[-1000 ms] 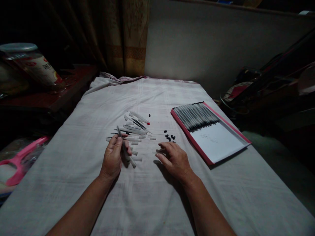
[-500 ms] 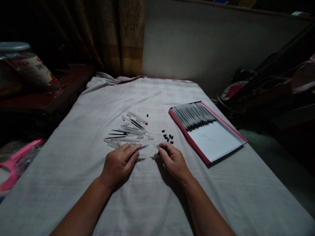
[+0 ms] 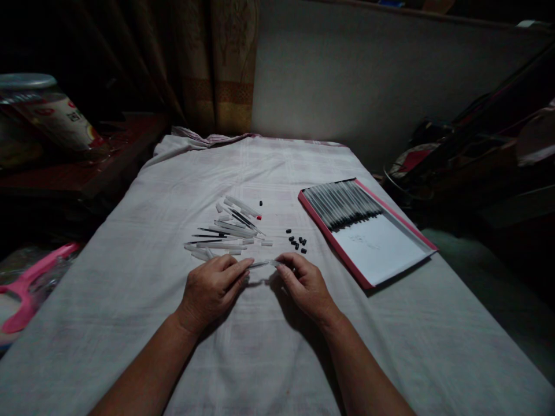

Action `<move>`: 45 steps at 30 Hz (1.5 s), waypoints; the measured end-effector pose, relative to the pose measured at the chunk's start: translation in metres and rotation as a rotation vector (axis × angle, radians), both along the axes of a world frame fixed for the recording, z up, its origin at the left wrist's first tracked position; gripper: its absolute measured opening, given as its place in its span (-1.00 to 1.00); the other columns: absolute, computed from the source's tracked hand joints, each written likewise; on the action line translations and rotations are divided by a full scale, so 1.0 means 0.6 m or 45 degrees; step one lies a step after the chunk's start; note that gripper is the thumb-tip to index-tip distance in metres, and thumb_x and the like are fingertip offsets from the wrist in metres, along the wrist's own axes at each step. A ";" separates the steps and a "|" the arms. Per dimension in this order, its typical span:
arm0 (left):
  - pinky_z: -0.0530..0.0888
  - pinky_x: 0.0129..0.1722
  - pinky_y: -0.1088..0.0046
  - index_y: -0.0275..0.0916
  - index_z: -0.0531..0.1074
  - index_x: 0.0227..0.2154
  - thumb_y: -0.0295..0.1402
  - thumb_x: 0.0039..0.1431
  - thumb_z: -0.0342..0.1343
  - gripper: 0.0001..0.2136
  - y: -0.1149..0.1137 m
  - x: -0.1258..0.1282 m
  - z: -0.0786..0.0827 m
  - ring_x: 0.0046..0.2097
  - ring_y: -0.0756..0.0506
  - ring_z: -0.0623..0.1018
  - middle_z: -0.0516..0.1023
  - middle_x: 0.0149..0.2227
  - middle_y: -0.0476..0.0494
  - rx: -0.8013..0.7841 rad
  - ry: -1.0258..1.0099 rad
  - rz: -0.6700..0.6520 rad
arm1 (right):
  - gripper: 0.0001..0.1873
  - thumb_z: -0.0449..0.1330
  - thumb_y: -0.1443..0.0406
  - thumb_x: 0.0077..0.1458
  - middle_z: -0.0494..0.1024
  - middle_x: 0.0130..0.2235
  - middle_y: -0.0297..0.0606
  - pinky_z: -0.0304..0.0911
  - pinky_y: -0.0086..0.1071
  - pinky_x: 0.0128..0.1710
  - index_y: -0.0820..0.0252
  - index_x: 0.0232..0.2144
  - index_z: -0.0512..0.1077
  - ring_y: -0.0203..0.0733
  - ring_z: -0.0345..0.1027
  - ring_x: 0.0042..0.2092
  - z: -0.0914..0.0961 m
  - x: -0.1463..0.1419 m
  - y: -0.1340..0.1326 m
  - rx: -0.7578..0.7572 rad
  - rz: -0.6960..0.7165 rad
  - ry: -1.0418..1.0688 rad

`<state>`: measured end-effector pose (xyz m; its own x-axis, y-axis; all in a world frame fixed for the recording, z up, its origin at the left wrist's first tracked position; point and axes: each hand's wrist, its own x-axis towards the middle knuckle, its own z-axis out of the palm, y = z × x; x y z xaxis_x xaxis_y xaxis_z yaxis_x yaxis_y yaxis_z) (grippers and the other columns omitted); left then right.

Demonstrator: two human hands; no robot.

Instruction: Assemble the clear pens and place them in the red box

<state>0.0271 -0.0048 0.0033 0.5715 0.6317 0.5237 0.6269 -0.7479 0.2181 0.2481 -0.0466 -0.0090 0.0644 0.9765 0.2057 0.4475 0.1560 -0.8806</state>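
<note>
My left hand (image 3: 211,288) is closed on a slim pen (image 3: 259,264), whose narrow end points right. Between the thumb and fingers of my right hand (image 3: 306,284) is a small translucent pen cap (image 3: 273,263), partly hidden by the fingertips. Pen and cap meet end to end just above the cloth. Beyond my left hand lies a loose pile of clear pen barrels (image 3: 234,228), dark refills (image 3: 208,235) and short clear caps (image 3: 266,243). Several small black plugs (image 3: 296,241) are scattered beyond my right hand.
To the right, a red-edged box lid (image 3: 333,252) holds a row of clear pens with black ends (image 3: 342,202). A checked white cloth (image 3: 260,346) covers the table. Left are a lidded jar (image 3: 60,118) on a dark side table and a pink plastic item (image 3: 26,289).
The gap between the pen and the cap has closed; the two pieces now touch. My right hand has shifted slightly left, while the pile and box stay put.
</note>
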 end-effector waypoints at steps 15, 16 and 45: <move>0.34 -0.40 0.43 -0.18 0.51 -0.11 -0.25 0.39 -0.06 -0.74 0.001 0.005 -0.001 -0.39 -0.05 0.48 0.55 -0.38 -0.07 0.041 0.168 -0.089 | -0.79 0.11 0.36 0.24 0.55 -0.28 -0.21 0.37 -0.34 -0.20 0.12 -0.18 0.55 -0.19 0.46 -0.23 -0.007 0.005 0.002 0.167 0.245 -0.150; 0.34 -0.39 0.43 -0.18 0.51 -0.12 -0.25 0.39 -0.07 -0.74 0.001 0.005 -0.001 -0.38 -0.05 0.48 0.56 -0.38 -0.07 0.031 0.174 -0.095 | -0.79 0.11 0.36 0.24 0.55 -0.29 -0.21 0.37 -0.34 -0.21 0.13 -0.19 0.55 -0.19 0.46 -0.24 -0.008 0.005 0.002 0.171 0.254 -0.155; 0.40 -0.26 0.32 -0.24 0.49 -0.20 -0.28 0.39 -0.08 -0.75 0.023 0.006 -0.027 -0.28 -0.13 0.56 0.63 -0.30 -0.15 0.079 -0.019 0.074 | -0.57 0.37 0.08 -0.16 0.26 -0.55 -0.50 0.02 -0.50 -0.61 0.15 -0.25 0.44 -0.38 0.08 -0.57 0.009 -0.012 0.036 -0.168 -0.389 0.986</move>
